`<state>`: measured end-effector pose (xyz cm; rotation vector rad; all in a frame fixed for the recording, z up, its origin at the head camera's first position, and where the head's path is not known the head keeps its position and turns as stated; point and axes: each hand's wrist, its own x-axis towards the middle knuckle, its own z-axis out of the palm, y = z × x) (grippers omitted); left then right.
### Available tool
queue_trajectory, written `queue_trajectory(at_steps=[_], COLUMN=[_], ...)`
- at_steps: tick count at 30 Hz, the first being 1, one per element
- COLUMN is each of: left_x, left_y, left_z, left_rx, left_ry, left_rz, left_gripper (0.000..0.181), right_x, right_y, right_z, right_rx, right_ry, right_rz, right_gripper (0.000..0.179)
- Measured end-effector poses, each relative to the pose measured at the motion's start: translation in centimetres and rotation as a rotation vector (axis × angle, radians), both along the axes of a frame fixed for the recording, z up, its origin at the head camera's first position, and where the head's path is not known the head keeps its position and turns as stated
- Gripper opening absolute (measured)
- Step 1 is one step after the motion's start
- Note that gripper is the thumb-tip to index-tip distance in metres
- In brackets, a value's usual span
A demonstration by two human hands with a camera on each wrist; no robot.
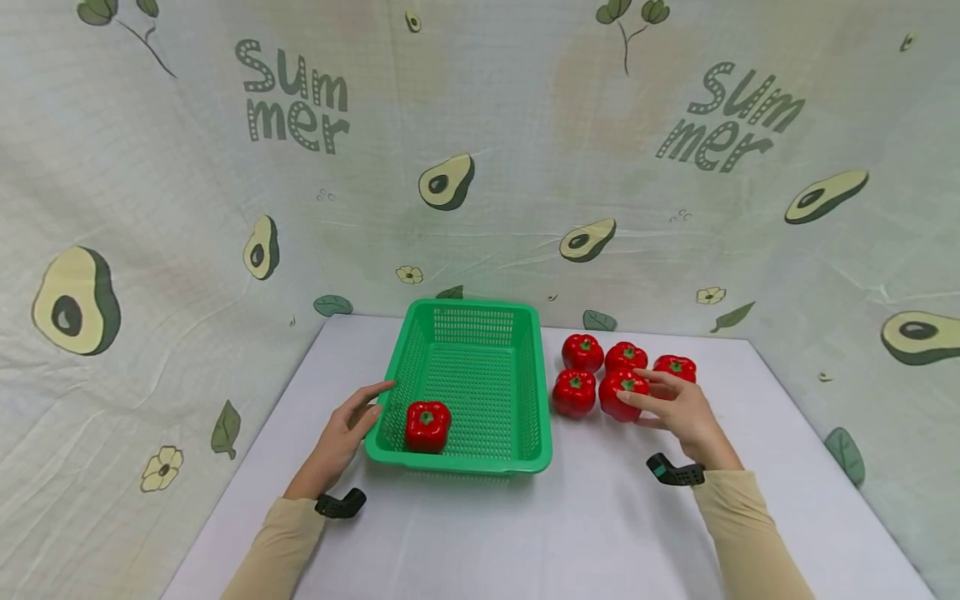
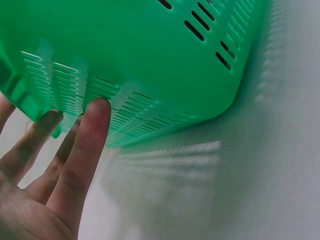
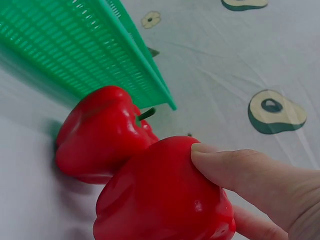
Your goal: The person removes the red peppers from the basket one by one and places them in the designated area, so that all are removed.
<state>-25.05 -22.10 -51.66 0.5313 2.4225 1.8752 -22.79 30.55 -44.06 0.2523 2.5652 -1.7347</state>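
A green plastic basket (image 1: 540, 375) stands on the table with one red bell pepper (image 1: 427, 427) in its near left corner. My left hand (image 1: 347, 431) is at the basket's left side, fingers extended; in the left wrist view the fingertips (image 2: 97, 112) are against or very close to the slotted wall (image 2: 165, 75). Right of the basket, my right hand (image 1: 678, 412) holds another red bell pepper (image 1: 621, 398) between thumb and fingers. The right wrist view shows the thumb (image 3: 220, 162) on the held pepper (image 3: 160, 195); most other fingers are hidden.
Close around the held pepper are several more red bell peppers, among them one at its left (image 1: 574, 395), one behind (image 1: 626, 357) and one partly behind the hand (image 1: 675, 367). A printed cloth (image 1: 517, 225) hangs behind the white table (image 1: 480, 542).
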Motion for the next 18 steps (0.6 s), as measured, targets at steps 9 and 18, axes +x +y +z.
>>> queue_trajectory(at_steps=[9, 18], left_x=[0.1, 0.1], left_y=[0.0, 0.0], left_z=[-0.1, -0.1], left_rx=[-0.01, 0.007], left_ry=[0.011, 0.014], left_rz=[-0.002, -0.006], left_gripper=[0.044, 0.043], right_x=[-0.2, -0.3], right_y=[0.2, 0.0], right_z=[-1.5, -2.2], right_rx=[-0.021, -0.034], right_ry=[-0.062, -0.077], right_rz=[-0.019, -0.024], right_gripper=[0.081, 0.08])
